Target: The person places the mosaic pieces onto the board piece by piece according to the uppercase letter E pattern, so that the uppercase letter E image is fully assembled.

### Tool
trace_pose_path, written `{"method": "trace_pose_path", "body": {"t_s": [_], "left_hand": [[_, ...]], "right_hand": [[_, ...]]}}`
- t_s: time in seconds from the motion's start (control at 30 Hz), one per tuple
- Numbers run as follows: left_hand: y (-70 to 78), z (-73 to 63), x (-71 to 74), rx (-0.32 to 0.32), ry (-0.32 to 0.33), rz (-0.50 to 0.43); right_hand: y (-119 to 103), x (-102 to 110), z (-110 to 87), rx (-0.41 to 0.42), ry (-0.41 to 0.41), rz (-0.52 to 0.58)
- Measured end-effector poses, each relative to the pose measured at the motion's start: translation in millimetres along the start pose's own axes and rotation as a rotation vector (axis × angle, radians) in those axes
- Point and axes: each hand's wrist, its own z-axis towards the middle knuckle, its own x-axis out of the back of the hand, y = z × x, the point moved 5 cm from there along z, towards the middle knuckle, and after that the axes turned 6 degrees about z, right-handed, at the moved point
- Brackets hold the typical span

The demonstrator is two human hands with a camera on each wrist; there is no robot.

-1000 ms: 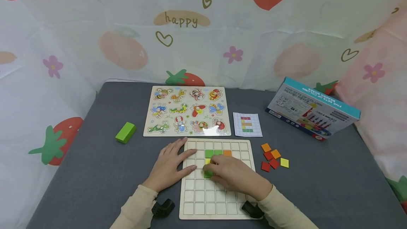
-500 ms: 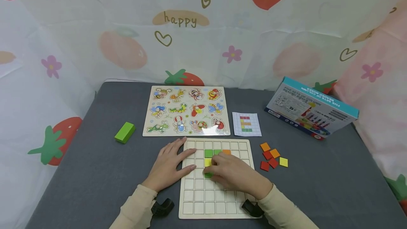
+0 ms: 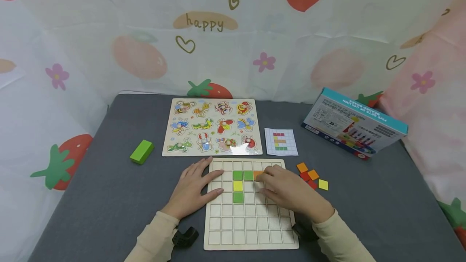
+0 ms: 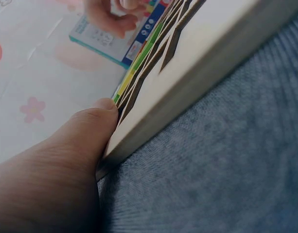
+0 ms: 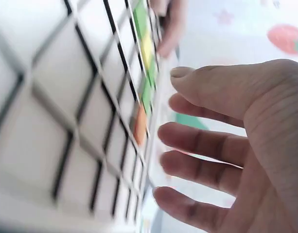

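A pale wooden grid board lies in front of me. Its cells hold two green tiles and an orange tile in a row. Under the leftmost green one come a yellow tile and then another green tile. My left hand rests on the board's left edge, fingers spread, with the thumb over the rim in the left wrist view. Over the board's right half is my right hand; in the right wrist view its fingers are loosely bent, apart, and hold nothing.
Loose orange, red and yellow tiles lie right of the board, partly behind my right hand. Beyond are a printed pattern card, an insect puzzle board and a blue-topped box. A green block sits at left.
My right hand has let go of the lower green tile, which stays in its cell, and has moved right. The left hand has kept its place.
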Motion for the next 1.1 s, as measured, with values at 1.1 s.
{"method": "trace_pose_path", "body": {"t_s": [1.1], "left_hand": [[-1.5, -0.7, -1.4, 0.016, -0.038, -0.005]], "right_hand": [[106.0, 26.1, -74.5, -0.530, 0.002, 0.013]]}}
